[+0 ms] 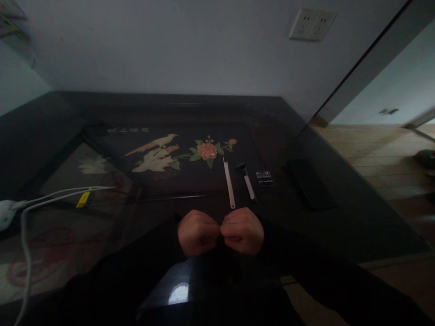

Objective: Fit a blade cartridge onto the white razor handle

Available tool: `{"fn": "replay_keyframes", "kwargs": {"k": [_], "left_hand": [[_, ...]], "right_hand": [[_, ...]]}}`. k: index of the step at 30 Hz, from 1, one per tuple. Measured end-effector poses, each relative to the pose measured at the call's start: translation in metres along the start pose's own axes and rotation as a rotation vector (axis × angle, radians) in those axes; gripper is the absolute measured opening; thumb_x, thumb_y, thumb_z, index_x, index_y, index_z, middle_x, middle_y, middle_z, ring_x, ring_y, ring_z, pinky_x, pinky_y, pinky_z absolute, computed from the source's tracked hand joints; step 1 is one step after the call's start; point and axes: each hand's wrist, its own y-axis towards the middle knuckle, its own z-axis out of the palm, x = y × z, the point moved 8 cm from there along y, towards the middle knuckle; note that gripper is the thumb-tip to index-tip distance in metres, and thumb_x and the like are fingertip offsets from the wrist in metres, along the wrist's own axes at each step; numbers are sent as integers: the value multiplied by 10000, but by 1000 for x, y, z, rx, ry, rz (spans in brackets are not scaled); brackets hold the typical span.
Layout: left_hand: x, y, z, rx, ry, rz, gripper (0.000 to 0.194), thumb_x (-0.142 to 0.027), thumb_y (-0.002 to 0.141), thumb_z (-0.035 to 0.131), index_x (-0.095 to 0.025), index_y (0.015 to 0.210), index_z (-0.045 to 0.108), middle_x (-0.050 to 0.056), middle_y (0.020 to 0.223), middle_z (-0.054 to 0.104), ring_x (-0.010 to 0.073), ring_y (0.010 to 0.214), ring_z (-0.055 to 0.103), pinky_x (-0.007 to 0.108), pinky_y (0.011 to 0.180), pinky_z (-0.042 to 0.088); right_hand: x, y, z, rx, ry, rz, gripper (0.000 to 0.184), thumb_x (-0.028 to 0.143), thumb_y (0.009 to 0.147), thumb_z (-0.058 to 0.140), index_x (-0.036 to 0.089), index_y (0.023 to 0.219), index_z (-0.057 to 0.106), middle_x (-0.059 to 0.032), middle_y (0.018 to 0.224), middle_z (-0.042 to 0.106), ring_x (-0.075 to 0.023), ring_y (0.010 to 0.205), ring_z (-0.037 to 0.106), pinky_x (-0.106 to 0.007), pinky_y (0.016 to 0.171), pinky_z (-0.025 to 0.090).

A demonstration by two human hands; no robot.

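Note:
My left hand and my right hand are both closed into fists at the near side of the dark table. Their knuckles meet or nearly meet in the middle, and nothing shows inside either one. A ring is on a finger of the right hand. Just beyond the fists lies a slim white toothbrush-like stick with a dark tip and a hole in its near end. To its right are a razor with a white handle and dark green head, and a small clear case of dark pieces that look like razor cartridges.
A flat black object lies at the right. White cables run from a white plug block on the left, near a yellow tag. The glossy table meets a wall with sockets.

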Motion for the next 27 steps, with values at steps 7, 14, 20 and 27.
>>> {"fn": "replay_keyframes", "kwargs": {"k": [7,14,20,27], "left_hand": [[2,-1,3,20,32,-7,232,-86,691,449,-212,562,303,-42,516,380,118,480,355,300,491,239],[1,-1,1,-3,2,-13,250,-86,698,436,-214,571,264,-43,515,352,121,479,333,305,492,233],[1,0,0,18,25,3,242,-85,699,439,-215,564,286,-44,514,370,119,477,348,302,488,241],[2,0,1,43,53,24,232,-95,713,442,-218,575,302,-40,517,392,122,482,372,291,487,264]], "right_hand": [[1,1,-1,-5,9,-8,226,81,651,464,210,548,310,40,488,412,-120,480,335,-285,505,196],[-2,-1,4,49,-20,12,218,101,647,474,208,548,312,34,497,428,-118,488,354,-285,510,189],[-2,-1,5,82,-34,18,224,107,655,474,210,546,307,33,494,425,-120,494,367,-280,516,201],[-2,-2,5,58,-25,8,229,105,666,473,209,545,308,32,496,420,-120,487,361,-281,514,195]]}}
